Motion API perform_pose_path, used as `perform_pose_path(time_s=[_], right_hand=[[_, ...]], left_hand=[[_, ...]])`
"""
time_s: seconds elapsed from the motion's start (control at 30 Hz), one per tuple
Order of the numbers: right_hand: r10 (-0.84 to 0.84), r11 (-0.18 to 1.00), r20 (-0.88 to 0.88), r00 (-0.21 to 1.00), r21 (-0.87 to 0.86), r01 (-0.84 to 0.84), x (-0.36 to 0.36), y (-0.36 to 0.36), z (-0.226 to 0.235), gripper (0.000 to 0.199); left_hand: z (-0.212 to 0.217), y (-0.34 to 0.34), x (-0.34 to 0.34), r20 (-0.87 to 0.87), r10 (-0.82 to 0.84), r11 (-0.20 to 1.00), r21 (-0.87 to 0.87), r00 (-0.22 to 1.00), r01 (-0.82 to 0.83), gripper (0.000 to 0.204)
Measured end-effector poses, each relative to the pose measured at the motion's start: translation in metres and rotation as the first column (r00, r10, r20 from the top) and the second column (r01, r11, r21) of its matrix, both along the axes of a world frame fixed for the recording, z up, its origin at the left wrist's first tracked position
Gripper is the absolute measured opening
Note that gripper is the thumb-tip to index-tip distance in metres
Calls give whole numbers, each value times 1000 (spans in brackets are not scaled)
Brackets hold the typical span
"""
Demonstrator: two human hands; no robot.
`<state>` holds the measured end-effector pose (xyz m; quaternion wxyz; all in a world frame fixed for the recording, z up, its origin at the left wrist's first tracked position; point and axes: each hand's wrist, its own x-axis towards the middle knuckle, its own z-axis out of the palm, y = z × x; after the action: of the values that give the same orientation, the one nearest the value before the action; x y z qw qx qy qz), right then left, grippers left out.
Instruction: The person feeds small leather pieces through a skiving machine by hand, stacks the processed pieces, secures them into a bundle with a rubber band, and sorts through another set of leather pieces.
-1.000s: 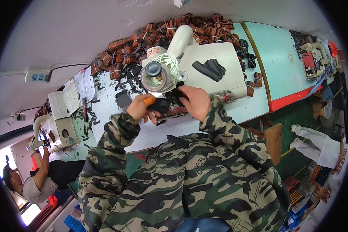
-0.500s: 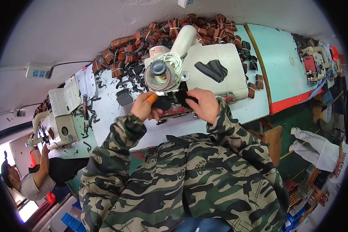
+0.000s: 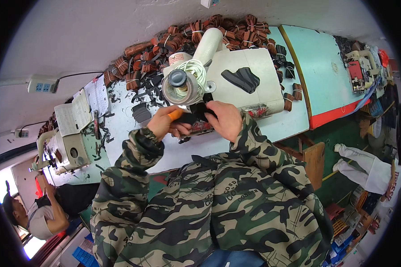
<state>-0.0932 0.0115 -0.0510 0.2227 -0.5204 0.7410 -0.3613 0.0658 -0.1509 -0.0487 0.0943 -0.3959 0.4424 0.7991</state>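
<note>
A cream sewing machine (image 3: pixel 249 73) stands on the pale blue table (image 3: pixel 298 120), with a spool of white thread (image 3: pixel 185 82) at its near end. Under that end lies a black leather piece (image 3: pixel 195 116). My left hand (image 3: pixel 165 123), with an orange cap on one finger, pinches the piece from the left. From the right, my right hand (image 3: pixel 225 120) presses on the same piece. Both camouflage sleeves come up from the lower edge.
Bundles of brown and black straps (image 3: pixel 182 38) are heaped along the table's far side. A second sewing machine (image 3: pixel 69 147) stands at the left, where another person (image 3: pixel 35 213) sits. Loose black cut pieces (image 3: pixel 140 111) lie nearby. A third machine (image 3: pixel 358 69) is at the far right.
Both hands have shifted slightly right and closer together on the black piece under the machine's near end. The grip looks unchanged.
</note>
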Motion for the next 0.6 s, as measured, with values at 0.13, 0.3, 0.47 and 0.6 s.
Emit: perform_pose_path(time_s=[0.13,0.3,0.47,0.6], right_hand=[[-14,999,40,999,40,12,-11,8,-7,22],[86,996,-6,996,11,-86,-10,4,-5,23],[-9,994,26,1000,110,6,-4,3,3,27],[-7,999,42,999,37,6,-16,13,-4,31]], left_hand=[[-7,-1,7,82,-2,973,-228,997,21,31],[5,20,-14,83,-36,982,-180,996,50,29],[-16,-5,8,-7,-100,991,-90,995,99,24],[1,-3,11,-39,-33,999,-4,999,33,28]])
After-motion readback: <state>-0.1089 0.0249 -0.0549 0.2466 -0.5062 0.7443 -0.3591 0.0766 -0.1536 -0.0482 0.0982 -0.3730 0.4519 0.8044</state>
